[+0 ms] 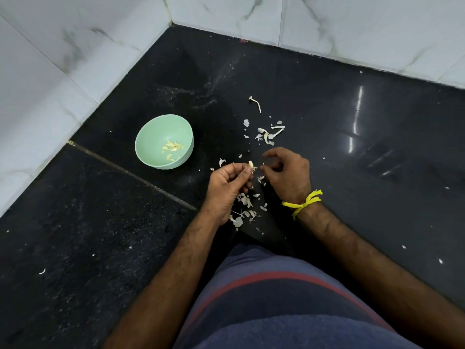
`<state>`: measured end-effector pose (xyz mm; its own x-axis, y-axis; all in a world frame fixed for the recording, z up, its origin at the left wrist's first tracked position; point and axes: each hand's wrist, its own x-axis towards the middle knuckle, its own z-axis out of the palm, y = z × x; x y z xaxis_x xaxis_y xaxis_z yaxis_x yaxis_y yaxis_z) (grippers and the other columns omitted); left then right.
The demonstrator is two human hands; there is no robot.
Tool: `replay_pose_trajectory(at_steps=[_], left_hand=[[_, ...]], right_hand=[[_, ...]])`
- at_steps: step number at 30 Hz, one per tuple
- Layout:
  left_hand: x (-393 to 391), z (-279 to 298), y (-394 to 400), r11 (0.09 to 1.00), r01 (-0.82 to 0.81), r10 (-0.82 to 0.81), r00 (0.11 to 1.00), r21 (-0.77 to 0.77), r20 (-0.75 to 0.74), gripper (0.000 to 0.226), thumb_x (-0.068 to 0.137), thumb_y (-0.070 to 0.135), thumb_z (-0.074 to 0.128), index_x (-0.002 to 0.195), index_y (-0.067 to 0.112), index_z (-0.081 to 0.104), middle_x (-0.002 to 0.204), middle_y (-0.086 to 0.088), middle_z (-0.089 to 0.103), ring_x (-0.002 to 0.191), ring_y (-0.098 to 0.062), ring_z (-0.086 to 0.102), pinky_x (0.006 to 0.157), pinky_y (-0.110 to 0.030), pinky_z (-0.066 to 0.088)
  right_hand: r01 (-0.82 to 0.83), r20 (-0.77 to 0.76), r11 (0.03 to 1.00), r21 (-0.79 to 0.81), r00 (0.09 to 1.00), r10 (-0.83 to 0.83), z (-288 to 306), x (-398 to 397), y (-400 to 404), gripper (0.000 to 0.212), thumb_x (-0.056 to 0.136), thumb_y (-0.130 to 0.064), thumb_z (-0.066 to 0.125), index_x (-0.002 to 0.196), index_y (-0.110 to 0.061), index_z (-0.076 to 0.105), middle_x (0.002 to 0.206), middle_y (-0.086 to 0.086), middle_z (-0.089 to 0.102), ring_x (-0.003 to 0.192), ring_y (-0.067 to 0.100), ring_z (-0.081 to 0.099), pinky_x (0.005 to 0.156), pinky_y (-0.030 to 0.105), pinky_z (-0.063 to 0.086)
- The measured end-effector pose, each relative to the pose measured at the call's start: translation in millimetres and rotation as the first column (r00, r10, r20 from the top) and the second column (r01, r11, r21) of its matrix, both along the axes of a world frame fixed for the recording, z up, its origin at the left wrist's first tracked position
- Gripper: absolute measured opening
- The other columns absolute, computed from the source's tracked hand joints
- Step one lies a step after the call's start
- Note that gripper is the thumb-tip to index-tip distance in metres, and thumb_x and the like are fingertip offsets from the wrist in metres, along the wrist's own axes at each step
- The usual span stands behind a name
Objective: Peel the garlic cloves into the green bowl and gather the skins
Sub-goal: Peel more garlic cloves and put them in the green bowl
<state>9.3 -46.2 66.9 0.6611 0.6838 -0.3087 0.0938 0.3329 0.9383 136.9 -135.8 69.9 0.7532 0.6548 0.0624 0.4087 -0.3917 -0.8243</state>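
Between both hands (259,177), the left pinches a garlic clove (250,164).

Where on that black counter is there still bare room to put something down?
Bare counter lies right of the skins, toward the tiled wall, and left of the left hand, below the green bowl. Crowded: around both hands, where skins are scattered.

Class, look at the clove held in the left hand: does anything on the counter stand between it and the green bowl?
Nothing visible does. The left hand pinches the garlic clove, and the green bowl sits to its left on the black counter. Only a stray skin flake lies between, flat on the surface.
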Motion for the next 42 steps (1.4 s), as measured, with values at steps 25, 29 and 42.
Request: replay_pose_trajectory(at_steps=[25,29,42], left_hand=[[-9,-42,36,0.701,-0.136,0.325,0.935,0.7,-0.144,0.016,0.085,0.018,0.08,0.072,0.013,0.071,0.077,0.001,0.065,0.064,-0.004,0.058,0.062,-0.015,0.046],[-12,-61,39,0.678,-0.125,0.313,0.941,0.724,-0.131,0.012,0.083,0.016,0.082,0.086,0.01,0.072,0.086,0.003,0.068,0.074,-0.003,0.063,0.07,-0.02,0.053],[-12,-68,45,0.656,-0.208,0.364,0.929,0.725,-0.062,0.012,0.082,0.017,0.071,0.08,0.006,0.065,0.071,0.001,0.06,0.066,-0.008,0.051,0.067,-0.003,0.036]], right_hand=[[0.086,-0.592,0.982,0.17,0.805,0.032,13,7,27,0.008,0.085,-0.001,0.066,0.081,-0.007,0.067,0.07,0.009,0.072,0.06,0.016,0.064,0.055,0.027,0.053],[-0.065,-0.442,0.981,0.181,0.886,0.141,21,2,49,0.006,0.083,-0.008,0.076,0.085,-0.011,0.071,0.072,0.006,0.071,0.061,0.012,0.064,0.06,0.026,0.054],[-0.459,0.097,0.889,-0.004,0.884,0.457,37,-45,189,0.012,0.083,-0.016,0.077,0.093,-0.009,0.077,0.084,0.002,0.074,0.072,0.006,0.062,0.075,0.016,0.053]])
